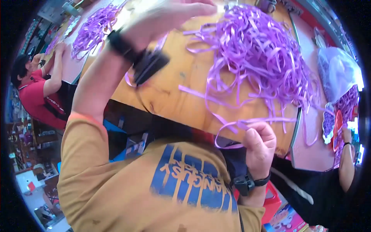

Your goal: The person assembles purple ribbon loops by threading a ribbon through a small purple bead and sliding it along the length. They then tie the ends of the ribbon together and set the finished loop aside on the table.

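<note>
My right hand [260, 147] is closed near the table's front edge, with thumb and fingers pinching a purple ribbon [228, 145]. That ribbon loops out to the left of the fingers and back over the table. My left arm reaches far across the table, and my left hand [176, 14] is at the top edge of the view. Its fingers point right, blurred and partly cut off, so what they hold, if anything, is unclear. Right of it lies a big tangled heap of purple ribbons [259, 50], with loose ends trailing toward me.
The wooden table [170, 104] carries the heap. A second ribbon pile [94, 29] lies at the far left, near a person in red [42, 91]. At right are a clear plastic bag [338, 73] and another person's arm [346, 162]. A black device [150, 65] hangs at my left wrist.
</note>
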Demonstrator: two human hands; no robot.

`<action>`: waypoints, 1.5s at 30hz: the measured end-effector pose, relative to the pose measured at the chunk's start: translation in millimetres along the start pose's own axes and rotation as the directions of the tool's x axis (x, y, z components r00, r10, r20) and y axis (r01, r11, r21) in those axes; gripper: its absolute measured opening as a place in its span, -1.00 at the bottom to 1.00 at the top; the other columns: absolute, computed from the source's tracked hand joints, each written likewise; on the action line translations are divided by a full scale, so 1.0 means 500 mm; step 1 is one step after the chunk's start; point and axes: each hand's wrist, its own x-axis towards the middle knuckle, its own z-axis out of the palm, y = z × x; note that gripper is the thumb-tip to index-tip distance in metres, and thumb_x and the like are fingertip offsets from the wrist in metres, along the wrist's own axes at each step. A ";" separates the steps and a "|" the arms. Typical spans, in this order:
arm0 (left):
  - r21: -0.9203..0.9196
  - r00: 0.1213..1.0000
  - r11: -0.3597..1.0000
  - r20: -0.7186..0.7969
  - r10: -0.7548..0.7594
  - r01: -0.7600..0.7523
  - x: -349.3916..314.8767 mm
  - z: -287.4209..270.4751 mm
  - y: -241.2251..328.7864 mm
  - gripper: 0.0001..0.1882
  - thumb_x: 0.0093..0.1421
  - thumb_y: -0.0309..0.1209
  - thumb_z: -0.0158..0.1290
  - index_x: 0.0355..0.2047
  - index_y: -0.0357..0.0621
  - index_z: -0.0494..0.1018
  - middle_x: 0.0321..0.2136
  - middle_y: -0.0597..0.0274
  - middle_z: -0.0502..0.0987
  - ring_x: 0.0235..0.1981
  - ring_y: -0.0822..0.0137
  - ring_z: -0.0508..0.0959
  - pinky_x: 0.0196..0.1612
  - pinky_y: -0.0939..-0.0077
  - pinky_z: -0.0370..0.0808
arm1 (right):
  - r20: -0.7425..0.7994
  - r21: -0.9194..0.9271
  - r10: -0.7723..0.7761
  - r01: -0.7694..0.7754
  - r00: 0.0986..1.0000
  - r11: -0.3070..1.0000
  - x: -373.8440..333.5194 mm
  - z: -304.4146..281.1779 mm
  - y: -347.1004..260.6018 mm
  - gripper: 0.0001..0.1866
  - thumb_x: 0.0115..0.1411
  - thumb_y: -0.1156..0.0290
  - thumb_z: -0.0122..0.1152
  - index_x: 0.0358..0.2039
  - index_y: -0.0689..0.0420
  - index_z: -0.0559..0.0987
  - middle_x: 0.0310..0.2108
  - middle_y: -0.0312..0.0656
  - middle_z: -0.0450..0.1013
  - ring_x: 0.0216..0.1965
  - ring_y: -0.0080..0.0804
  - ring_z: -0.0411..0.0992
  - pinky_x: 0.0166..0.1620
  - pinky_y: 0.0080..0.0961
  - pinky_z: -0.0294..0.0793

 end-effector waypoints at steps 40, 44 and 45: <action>-0.050 0.953 0.952 -0.006 0.303 -0.303 -0.328 0.196 0.115 -0.85 0.05 -0.49 0.13 -0.34 -0.22 0.46 -0.39 0.18 0.46 -0.33 0.31 0.46 -0.20 0.47 0.35 | 0.420 -0.514 -0.520 0.667 0.744 0.539 -0.079 0.077 -0.031 -0.82 -0.08 0.68 0.27 -0.40 0.24 0.53 -0.59 -0.21 0.39 -0.62 -0.48 0.32 -0.56 -0.62 0.27; 0.127 0.904 0.895 0.028 0.427 -0.427 -0.333 0.197 0.099 -0.79 0.02 -0.44 0.17 -0.30 -0.14 0.50 -0.40 0.24 0.49 -0.35 0.31 0.47 -0.12 0.36 0.31 | 0.420 -0.522 -0.512 0.661 0.749 0.539 -0.082 0.082 -0.029 -0.84 -0.08 0.67 0.27 -0.42 0.25 0.53 -0.60 -0.20 0.38 -0.63 -0.49 0.31 -0.57 -0.63 0.25; 0.156 0.895 0.881 0.059 0.443 -0.447 -0.334 0.196 0.093 -0.81 0.03 -0.43 0.16 -0.31 -0.13 0.50 -0.42 0.27 0.49 -0.36 0.32 0.47 -0.12 0.36 0.31 | 0.424 -0.526 -0.493 0.649 0.760 0.549 -0.082 0.084 -0.029 -0.84 -0.08 0.67 0.27 -0.43 0.25 0.53 -0.61 -0.20 0.38 -0.63 -0.49 0.31 -0.57 -0.63 0.25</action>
